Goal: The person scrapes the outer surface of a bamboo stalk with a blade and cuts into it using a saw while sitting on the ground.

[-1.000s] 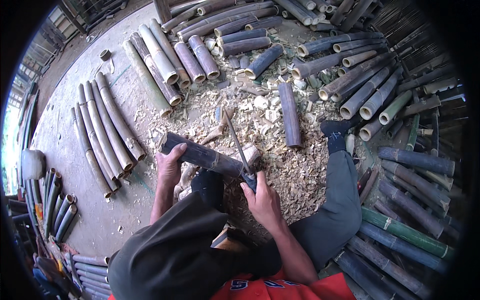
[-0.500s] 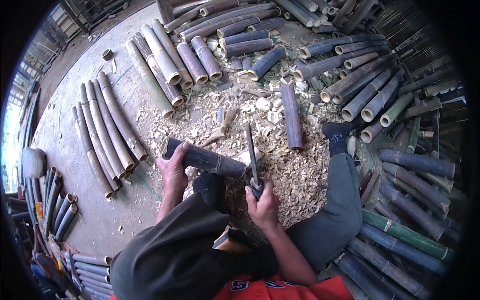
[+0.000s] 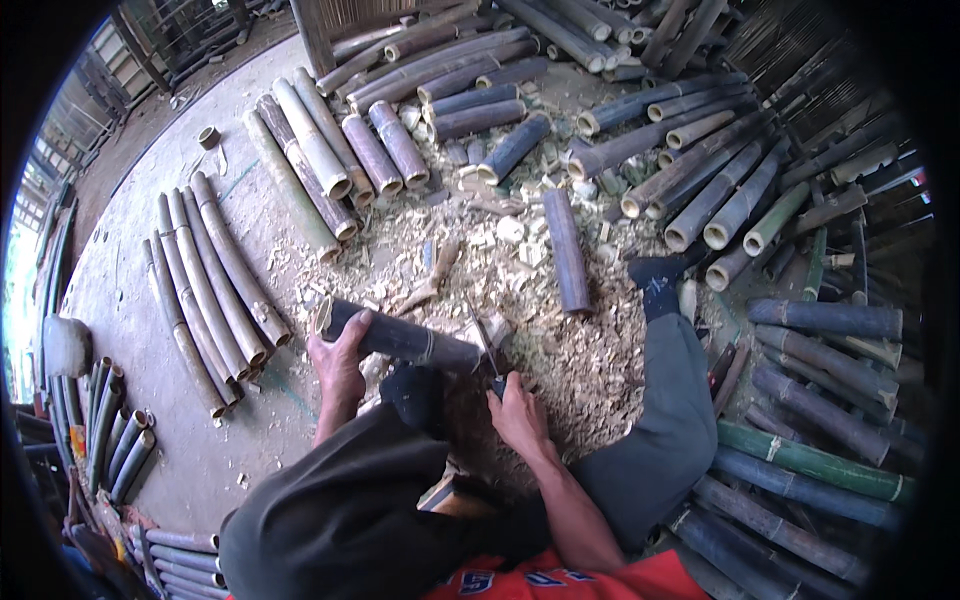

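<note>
A dark bamboo section (image 3: 410, 342) lies slanting in front of me, its left end raised toward my left hand. Wrapped round that end, my left hand (image 3: 338, 362) is closed, thumb on top. My right hand (image 3: 518, 412) is closed on the dark handle of a large knife (image 3: 483, 332). The blade points up and away, crossing the right end of the bamboo; whether its edge bites in cannot be seen. Below this end is a dark, shadowed spot, and my bent left knee (image 3: 330, 480) is just beneath my left hand.
Pale wood chips (image 3: 600, 370) cover the ground ahead. A single bamboo piece (image 3: 567, 250) lies among them. Cut bamboo lengths (image 3: 215, 270) lie in a row at left, with more stacked at the far side and right (image 3: 810, 455). My right leg (image 3: 675, 390) stretches along the chips.
The knife has come down and its blade has tilted left, now across the bamboo's right end. The bamboo sits a little lower in view. Both hands keep their hold.
</note>
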The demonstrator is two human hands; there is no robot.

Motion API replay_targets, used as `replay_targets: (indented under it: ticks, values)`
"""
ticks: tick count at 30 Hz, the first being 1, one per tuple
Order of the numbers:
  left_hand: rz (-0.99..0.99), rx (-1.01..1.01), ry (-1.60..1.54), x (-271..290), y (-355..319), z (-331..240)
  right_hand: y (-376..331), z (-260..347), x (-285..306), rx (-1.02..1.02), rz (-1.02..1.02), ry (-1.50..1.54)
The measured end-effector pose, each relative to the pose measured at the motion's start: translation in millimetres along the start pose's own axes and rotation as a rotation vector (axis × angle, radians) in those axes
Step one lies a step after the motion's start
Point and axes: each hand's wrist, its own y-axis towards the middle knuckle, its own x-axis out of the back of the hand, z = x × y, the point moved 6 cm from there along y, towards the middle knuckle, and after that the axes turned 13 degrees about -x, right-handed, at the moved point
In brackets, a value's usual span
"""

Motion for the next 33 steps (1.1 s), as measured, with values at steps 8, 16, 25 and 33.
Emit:
replay_targets:
  ticks: [8, 16, 25, 33]
  values:
    - [-0.050, -0.092, -0.099, 16.3, 2.1, 7.2, -41.7, 55.7, 52.0, 0.319, -0.186, 0.342]
    - [0.023, -0.122, -0.104, 20.7, 3.2, 6.0, -34.3, 61.8, 43.6, 0.144, -0.003, 0.139]
    - [0.133, -0.083, -0.201, 10.6, 6.4, 3.9, 3.4, 10.0, 9.3, 0.092, -0.036, 0.018]
    - [0.306, 0.016, -0.078, 23.8, 0.7, 5.2, -21.3, 22.2, 22.6, 0.200, -0.177, 0.282]
